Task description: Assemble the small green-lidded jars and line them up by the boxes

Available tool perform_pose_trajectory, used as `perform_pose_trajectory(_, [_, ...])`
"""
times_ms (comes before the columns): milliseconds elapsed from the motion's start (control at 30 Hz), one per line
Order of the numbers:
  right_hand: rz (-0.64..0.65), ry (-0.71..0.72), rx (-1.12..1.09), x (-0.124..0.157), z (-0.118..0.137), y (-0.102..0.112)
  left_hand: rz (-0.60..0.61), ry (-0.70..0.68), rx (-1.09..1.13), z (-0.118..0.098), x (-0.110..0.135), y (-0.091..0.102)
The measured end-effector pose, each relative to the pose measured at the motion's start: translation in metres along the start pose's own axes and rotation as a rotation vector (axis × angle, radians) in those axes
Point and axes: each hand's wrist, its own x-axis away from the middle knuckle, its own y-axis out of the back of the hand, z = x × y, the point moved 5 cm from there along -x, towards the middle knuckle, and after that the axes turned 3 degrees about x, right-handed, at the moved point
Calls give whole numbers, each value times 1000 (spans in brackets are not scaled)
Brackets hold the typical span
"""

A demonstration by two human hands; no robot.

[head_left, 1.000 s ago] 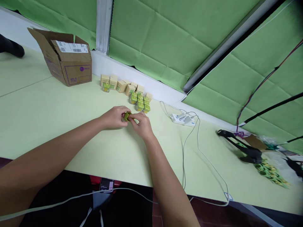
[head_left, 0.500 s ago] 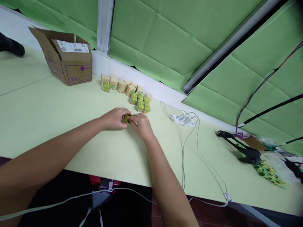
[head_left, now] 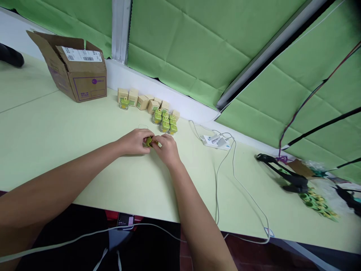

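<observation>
My left hand [head_left: 134, 140] and my right hand [head_left: 167, 149] meet at the middle of the pale green table [head_left: 56, 128]. Both are closed in a pinch on one small green and yellow piece [head_left: 149, 141], held just above the tabletop. Most of the piece is hidden by my fingers. Just beyond my hands stands a cluster of similar small green items [head_left: 166, 122], and behind them a row of small tan boxes [head_left: 141, 101] runs along the wall.
An open cardboard box [head_left: 76, 73] stands at the back left. A white power strip [head_left: 216, 142] with cables [head_left: 225, 169] lies to the right. Further right are a black tool [head_left: 290, 178] and a heap of green rings [head_left: 317, 203]. A phone [head_left: 125, 221] lies below the table edge.
My hands stay together on the small piece, with only slight finger movement. The view has shifted a little, so everything sits slightly left and lower.
</observation>
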Motion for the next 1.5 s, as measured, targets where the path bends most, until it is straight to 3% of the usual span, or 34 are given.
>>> perform_pose_trajectory(233, [42,44,-127,-2,3,5,-15,17,52,2,0,1])
perform_pose_trajectory(400, [-16,51,-247,-3,4,9,-72,14,91,3,-1,8])
perform_pose_trajectory(467, [-76,-32,-320,-3,-1,8,-78,13,100,3,-1,8])
perform_pose_trajectory(600, [-155,-332,-540,-1,-20,2,-94,7,105,3,-1,8])
perform_pose_trajectory(700, [-49,-465,-755,-1,-24,-7,-96,-1,121,3,-1,6])
perform_pose_trajectory(833, [59,-503,-938,-1,-19,-12,-102,2,120,4,-1,6])
perform_pose_trajectory(1167, [45,-553,-927,2,-21,-23,-47,19,118,-1,-1,4])
perform_pose_trajectory(1500, [81,-517,-913,1,-21,-25,-46,41,130,-3,-1,5])
